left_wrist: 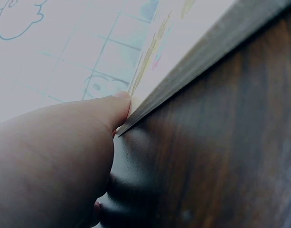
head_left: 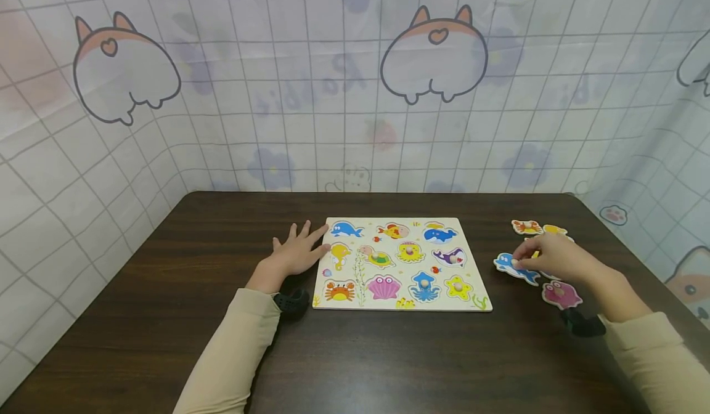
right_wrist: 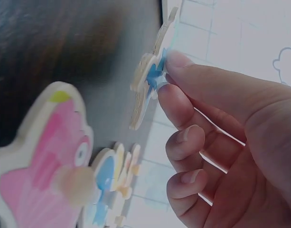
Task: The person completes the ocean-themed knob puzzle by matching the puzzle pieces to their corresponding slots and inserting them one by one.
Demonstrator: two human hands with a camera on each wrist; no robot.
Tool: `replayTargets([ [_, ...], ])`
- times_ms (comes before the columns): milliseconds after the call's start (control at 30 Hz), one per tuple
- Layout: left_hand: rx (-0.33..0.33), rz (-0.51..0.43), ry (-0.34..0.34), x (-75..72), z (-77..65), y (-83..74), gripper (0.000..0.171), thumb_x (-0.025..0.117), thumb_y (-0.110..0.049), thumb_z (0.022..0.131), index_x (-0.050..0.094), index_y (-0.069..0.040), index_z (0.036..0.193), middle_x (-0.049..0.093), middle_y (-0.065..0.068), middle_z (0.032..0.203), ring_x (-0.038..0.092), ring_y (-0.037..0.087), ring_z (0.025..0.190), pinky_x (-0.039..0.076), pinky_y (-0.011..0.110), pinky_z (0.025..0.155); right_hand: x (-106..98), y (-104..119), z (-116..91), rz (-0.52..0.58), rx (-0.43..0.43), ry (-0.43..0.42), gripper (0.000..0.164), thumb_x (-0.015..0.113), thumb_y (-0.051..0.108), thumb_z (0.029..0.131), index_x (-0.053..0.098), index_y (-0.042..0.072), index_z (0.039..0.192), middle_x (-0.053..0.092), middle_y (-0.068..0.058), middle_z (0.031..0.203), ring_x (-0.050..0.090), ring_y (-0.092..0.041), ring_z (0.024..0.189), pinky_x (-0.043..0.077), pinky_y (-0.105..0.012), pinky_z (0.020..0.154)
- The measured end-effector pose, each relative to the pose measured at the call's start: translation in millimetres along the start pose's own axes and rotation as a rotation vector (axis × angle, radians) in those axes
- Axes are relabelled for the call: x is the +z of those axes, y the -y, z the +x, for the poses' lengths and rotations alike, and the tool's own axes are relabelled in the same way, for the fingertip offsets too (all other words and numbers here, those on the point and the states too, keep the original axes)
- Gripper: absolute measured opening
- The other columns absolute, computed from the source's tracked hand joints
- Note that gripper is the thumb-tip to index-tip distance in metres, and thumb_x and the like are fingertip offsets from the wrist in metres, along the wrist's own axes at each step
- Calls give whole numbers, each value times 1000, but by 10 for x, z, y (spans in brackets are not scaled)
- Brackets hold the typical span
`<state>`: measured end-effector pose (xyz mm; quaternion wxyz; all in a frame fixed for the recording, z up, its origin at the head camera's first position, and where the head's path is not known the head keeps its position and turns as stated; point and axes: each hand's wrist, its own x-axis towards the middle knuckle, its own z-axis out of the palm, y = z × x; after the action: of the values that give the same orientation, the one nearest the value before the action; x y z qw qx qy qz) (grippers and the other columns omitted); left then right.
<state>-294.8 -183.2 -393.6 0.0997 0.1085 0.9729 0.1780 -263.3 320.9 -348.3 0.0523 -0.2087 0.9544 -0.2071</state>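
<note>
My right hand [head_left: 546, 254] pinches a blue dolphin puzzle piece [head_left: 524, 273] between thumb and index finger, its other fingers curled below. In the right wrist view the dolphin piece [right_wrist: 157, 71] stands edge-on to the camera, tilted over the dark table. At the left edge of a pale wooden sea-animal puzzle board [head_left: 333, 272], my left hand [head_left: 294, 252] lies with fingers spread, fingertips on the edge. The left wrist view shows the thumb [left_wrist: 114, 110] against the board's side. Knobs show on the board's octopus [head_left: 410, 252], squid [head_left: 424, 286] and starfish [head_left: 458, 288].
Around my right hand lie loose puzzle pieces: a crab [head_left: 527, 227] and a yellow one [head_left: 554, 230] behind, a pink knobbed piece [head_left: 561, 294] nearer me. Others are partly hidden by the hand. A patterned sheet [head_left: 344, 124] hangs behind the dark table [head_left: 355, 352].
</note>
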Motion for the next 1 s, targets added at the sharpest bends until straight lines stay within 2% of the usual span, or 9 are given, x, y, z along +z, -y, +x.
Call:
replayTargets([
  [267,5,0,0,-5,-6,2,65,40,-50,110,20,-25,167,5,21,170,-4,50,153,-2,80,110,-47,109,41,-38,-11,-46,18,78,19,92,78,1,96,68,5,80,51,-15,70,44,-33,61],
  [433,6,-1,3,-12,-7,-1,66,40,-50,110,19,-25,167,4,21,170,-5,49,153,-2,79,111,-43,230,81,-49,-34,-79,19,79,19,91,79,1,97,70,4,81,54,-15,71,46,-34,62],
  [800,3,0,-9,-4,-2,1,65,40,-49,110,21,-24,166,6,22,170,-4,50,152,-1,80,110,-25,541,287,-12,-38,-66,21,78,17,93,77,-2,103,74,-4,90,59,-18,75,54,-35,67],
  [1000,1,-3,-4,-4,-9,-10,65,41,-49,110,21,-24,166,5,22,170,-4,50,152,-1,80,110,12,707,407,11,-39,-65,24,77,19,94,77,-2,107,73,-5,94,59,-18,77,52,-34,66],
])
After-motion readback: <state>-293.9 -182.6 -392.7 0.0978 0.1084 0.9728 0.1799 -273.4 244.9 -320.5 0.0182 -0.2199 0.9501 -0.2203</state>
